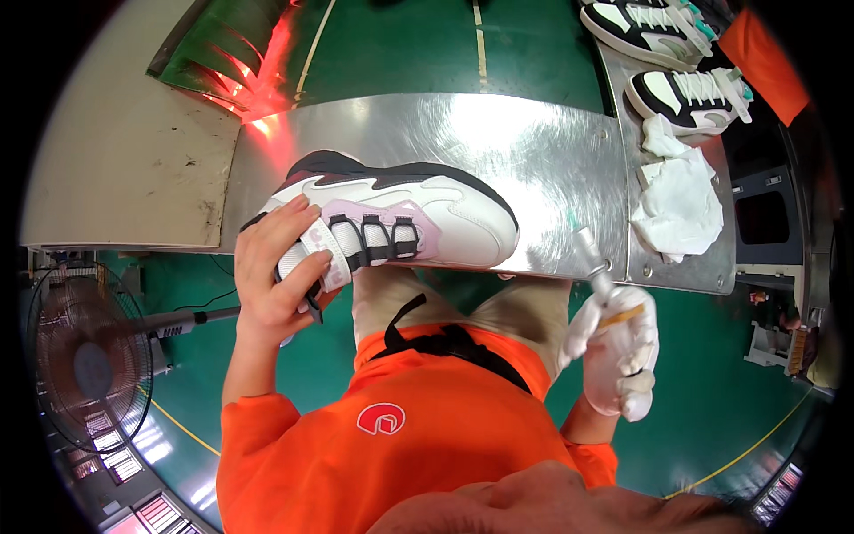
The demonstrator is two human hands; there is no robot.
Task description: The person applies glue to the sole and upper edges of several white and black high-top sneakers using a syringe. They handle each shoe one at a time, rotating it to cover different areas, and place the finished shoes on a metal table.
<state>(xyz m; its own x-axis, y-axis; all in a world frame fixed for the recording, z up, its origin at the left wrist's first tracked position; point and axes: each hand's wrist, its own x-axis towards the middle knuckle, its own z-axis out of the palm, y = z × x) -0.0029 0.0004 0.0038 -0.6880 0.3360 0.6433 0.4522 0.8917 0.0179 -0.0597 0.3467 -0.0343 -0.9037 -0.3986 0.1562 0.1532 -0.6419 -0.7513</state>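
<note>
My left hand (289,267) is closed on the ankle end of a sneaker (463,214), its fingers over the white strap (325,249). The shoe is white and lilac, with black laces and a thick dark sole. It lies tilted along the metal table's front edge, toe to the right and sole facing away from me. My right hand (618,351) wears a white glove and hangs just off the table's front edge. Its fingers are closed around a slim, clear, tube-like tool (592,254) with a pale green tip, pointing up and apart from the shoe. The tool's lower end is hidden.
A white crumpled cloth (680,200) lies on the metal table (551,151) at the right. Behind it stand several black-and-white sneakers (689,98). A green conveyor belt (391,53) runs beyond the table, with red-lit flaps (236,67) at far left. A fan (89,360) stands left.
</note>
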